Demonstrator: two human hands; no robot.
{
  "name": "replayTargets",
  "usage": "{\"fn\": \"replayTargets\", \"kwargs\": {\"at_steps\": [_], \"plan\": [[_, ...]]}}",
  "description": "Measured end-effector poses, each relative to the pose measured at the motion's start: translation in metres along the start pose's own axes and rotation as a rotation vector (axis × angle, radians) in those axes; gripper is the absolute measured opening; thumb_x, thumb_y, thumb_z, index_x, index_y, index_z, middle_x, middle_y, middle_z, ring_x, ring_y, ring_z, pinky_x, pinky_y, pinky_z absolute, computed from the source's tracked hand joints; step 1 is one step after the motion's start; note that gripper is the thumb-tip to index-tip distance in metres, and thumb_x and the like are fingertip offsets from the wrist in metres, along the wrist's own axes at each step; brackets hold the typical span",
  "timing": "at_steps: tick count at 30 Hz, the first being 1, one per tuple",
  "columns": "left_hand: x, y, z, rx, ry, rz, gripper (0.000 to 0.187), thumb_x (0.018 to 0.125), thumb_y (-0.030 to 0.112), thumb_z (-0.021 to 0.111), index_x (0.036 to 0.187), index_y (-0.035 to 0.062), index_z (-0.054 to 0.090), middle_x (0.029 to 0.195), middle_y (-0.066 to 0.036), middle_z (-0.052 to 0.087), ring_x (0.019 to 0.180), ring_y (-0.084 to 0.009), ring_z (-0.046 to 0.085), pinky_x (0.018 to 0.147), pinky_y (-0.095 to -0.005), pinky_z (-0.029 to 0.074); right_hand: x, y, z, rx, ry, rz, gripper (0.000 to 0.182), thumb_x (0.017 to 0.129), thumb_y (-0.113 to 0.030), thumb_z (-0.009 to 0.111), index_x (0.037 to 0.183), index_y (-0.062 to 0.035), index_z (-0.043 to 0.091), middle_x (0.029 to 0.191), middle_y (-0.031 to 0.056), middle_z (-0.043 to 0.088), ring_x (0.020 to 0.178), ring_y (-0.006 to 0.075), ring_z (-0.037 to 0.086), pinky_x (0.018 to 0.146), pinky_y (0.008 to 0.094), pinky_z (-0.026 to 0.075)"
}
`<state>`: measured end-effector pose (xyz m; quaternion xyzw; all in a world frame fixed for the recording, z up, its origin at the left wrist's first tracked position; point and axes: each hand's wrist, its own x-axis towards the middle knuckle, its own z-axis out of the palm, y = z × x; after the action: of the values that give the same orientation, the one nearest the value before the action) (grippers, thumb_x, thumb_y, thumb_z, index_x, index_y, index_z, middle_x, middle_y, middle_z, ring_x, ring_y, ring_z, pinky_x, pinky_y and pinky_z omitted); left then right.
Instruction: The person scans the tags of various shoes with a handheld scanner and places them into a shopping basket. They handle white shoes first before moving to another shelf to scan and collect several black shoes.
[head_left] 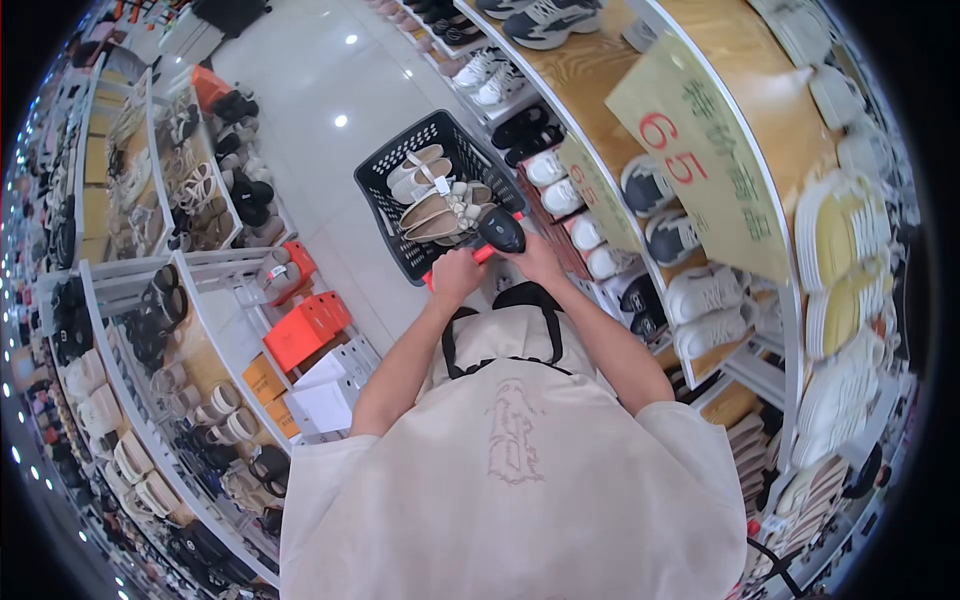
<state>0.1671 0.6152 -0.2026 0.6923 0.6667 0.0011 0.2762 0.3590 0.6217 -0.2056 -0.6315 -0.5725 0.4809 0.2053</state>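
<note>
White tiered shelving [215,330] packed with sandals and orange boxes fills the nine o'clock side, and a curved wood-backed rack [590,70] of white and black sneakers runs from twelve down to four o'clock, hung with a yellow price card [700,150] reading 65. Between them a glossy pale floor [310,90] reflects the ceiling lights.

At centre, toward twelve o'clock from the person's chest, sits a black plastic lattice basket [395,175] with a red handle bar. It already holds several beige sandals [440,205], though it looks only partly filled.

The left hand [457,275] is wrapped round the red bar. The right hand [535,262] grips a black handheld scanner [502,230], poised just over the basket's near edge.
</note>
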Motion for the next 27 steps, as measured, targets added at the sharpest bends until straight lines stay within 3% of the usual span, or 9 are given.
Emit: {"fn": "replayTargets", "kwargs": {"at_steps": [7, 22, 26, 27], "plan": [[0.071, -0.037, -0.050, -0.011, 0.137, 0.027, 0.023, 0.079, 0.032, 0.067, 0.082, 0.0105, 0.073, 0.074, -0.019, 0.069, 0.071, -0.0371, 0.070, 0.067, -0.0490, 0.057, 0.100, -0.041, 0.013, -0.026, -0.038, -0.046, 0.060, 0.078, -0.053, 0.076, 0.124, -0.0168, 0.063, 0.104, 0.0217, 0.072, 0.100, 0.0423, 0.067, 0.084, 0.0502, 0.053], [0.233, -0.143, -0.163, 0.028, 0.038, 0.066, 0.027, 0.076, 0.033, 0.068, 0.083, 0.0081, 0.074, 0.073, -0.019, 0.070, 0.072, -0.0363, 0.070, 0.068, -0.0473, 0.058, 0.277, -0.152, 0.054, -0.021, -0.065, 0.079, 0.056, 0.075, -0.053, 0.079, 0.113, -0.0115, 0.069, 0.102, 0.0202, 0.073, 0.101, 0.0402, 0.068, 0.085, 0.0466, 0.053], [0.283, -0.172, -0.187, 0.116, 0.047, 0.090, 0.028, 0.081, 0.039, 0.067, 0.082, 0.0119, 0.074, 0.072, -0.017, 0.069, 0.070, -0.0344, 0.070, 0.065, -0.0461, 0.057, 0.329, -0.173, 0.071, -0.024, -0.048, 0.091, 0.055, 0.077, -0.050, 0.079, 0.114, -0.0115, 0.068, 0.101, 0.0198, 0.073, 0.100, 0.0410, 0.068, 0.085, 0.0470, 0.053], [0.296, -0.179, -0.194, 0.137, 0.063, 0.091, 0.028, 0.081, 0.039, 0.067, 0.082, 0.0121, 0.074, 0.071, -0.016, 0.069, 0.069, -0.0339, 0.070, 0.064, -0.0457, 0.057, 0.343, -0.180, 0.074, -0.016, -0.016, 0.061, 0.054, 0.078, -0.049, 0.079, 0.112, -0.0085, 0.069, 0.100, 0.0184, 0.073, 0.099, 0.0379, 0.069, 0.084, 0.0446, 0.053]]}}
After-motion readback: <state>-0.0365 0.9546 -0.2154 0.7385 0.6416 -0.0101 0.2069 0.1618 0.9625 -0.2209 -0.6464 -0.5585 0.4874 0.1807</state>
